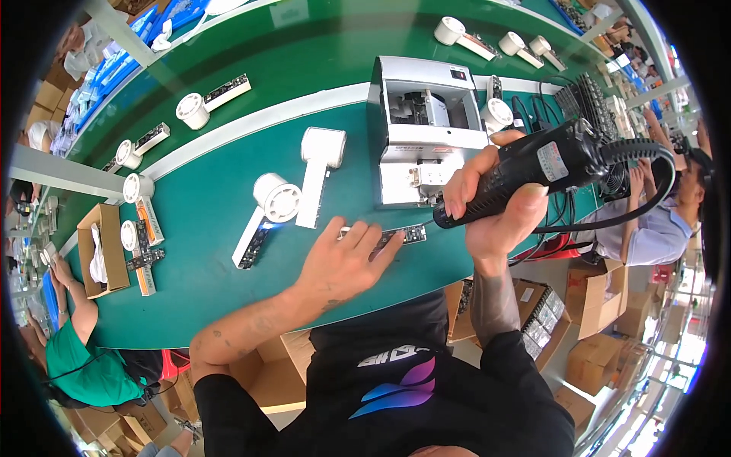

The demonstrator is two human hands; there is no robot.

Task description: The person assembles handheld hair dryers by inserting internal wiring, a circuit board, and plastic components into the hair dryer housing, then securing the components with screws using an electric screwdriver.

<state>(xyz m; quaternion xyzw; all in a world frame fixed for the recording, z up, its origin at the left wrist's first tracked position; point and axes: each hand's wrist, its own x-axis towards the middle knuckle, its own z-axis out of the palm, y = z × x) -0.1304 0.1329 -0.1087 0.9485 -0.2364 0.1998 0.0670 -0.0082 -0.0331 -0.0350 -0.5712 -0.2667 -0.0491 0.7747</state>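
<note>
My right hand (496, 228) is wrapped round a black corded electric screwdriver (525, 171). The driver's tip points down and left, close to the right end of a narrow handle-shaped piece with a dark circuit board (413, 234). Against the green tabletop, my left hand (343, 263) grips that piece, its fingers curled over and covering most of it. Just beyond this hand lies a white round-headed unit (278, 198) whose handle stands open with dark electronics showing. Beside it rests a second white unit (324, 148) with a closed-looking handle.
A grey metal machine (434, 141) stands just beyond my right hand. The driver's cable (655, 198) loops at the right near more wires. An open cardboard box (103, 251) sits at the left. Along a green conveyor (304, 53) are several similar units. Co-workers sit at both sides.
</note>
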